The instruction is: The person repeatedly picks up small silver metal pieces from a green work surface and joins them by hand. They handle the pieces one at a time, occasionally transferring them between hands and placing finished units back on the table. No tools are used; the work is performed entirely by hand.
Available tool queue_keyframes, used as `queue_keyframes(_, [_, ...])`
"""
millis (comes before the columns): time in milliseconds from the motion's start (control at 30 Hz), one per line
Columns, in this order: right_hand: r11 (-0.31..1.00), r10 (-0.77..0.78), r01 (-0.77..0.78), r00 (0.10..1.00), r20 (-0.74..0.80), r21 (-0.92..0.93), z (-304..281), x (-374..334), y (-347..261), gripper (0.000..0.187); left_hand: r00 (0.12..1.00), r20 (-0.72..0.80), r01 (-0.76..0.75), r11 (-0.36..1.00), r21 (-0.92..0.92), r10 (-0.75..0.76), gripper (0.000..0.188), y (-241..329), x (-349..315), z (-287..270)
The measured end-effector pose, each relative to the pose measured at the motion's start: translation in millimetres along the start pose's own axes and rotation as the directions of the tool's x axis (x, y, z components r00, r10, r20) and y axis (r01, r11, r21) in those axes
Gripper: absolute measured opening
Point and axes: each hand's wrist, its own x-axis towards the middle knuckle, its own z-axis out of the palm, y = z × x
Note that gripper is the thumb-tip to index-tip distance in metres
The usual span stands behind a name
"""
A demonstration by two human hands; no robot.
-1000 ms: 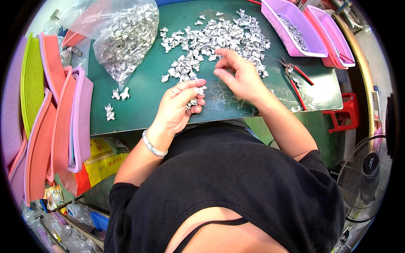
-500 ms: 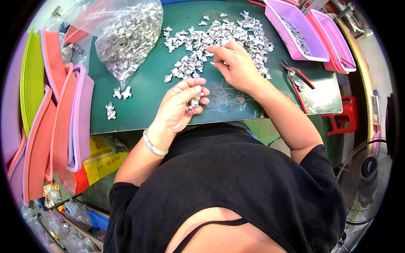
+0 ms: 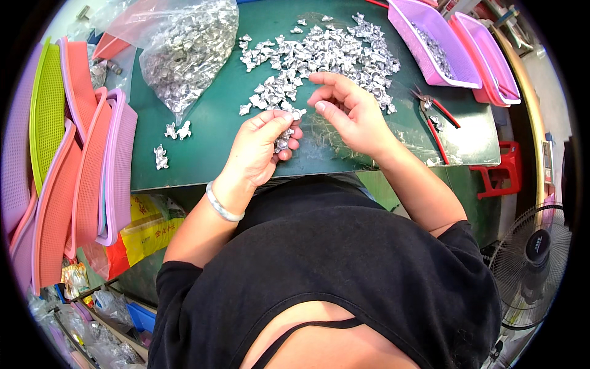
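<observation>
My left hand is closed round several small silvery metal figures. One more figure pokes out between its thumb and fingertips. Just to the right, my right hand hovers over the table with its fingers curved and apart, and nothing shows in it. Beyond both hands a loose heap of the same metal figures spreads over the green table. Three single figures lie apart on the left, one of them a small figure near the table's front edge.
A clear plastic bag full of figures lies at the back left. Stacked pink, purple and green baskets crowd the left edge. Red-handled pliers and a purple basket are on the right, with a red stool and a fan beyond.
My right hand has drawn back from the heap toward me. A figure now sits at my left thumb and fingertips, where none showed before.
</observation>
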Motion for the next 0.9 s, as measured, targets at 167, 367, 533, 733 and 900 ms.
queue_keyframes(167, [0.948, 0.197, -0.217, 0.974, 0.108, 0.232, 1.6, 1.4, -4.1, 0.034, 1.000, 0.008, -0.016, 0.999, 0.033, 0.016, 0.011, 0.5, -3.3, 4.0])
queue_keyframes(367, [0.916, 0.257, -0.286, 0.957, 0.136, 0.280, 2.1, 1.6, -3.6, 0.035, 0.999, 0.011, -0.039, 0.997, 0.072, 0.039, 0.010, -1.0, -4.9, 5.7])
queue_keyframes(533, [0.912, 0.254, -0.282, 0.958, 0.131, 0.299, 1.4, -0.2, -2.0, 0.035, 0.999, 0.016, -0.048, 0.995, 0.084, 0.046, 0.010, -2.0, -5.1, 6.8])
queue_keyframes(733, [0.908, 0.230, -0.257, 0.966, 0.120, 0.331, 0.5, -1.1, -1.6, 0.039, 0.999, 0.031, -0.043, 0.997, 0.064, 0.041, 0.010, -2.7, -4.3, 6.0])
queue_keyframes(900, [0.930, 0.159, -0.179, 0.983, 0.087, 0.320, 1.6, -2.0, -2.2, 0.044, 0.998, 0.056, -0.015, 1.000, -0.011, 0.016, 0.014, -1.4, -3.7, 4.0])
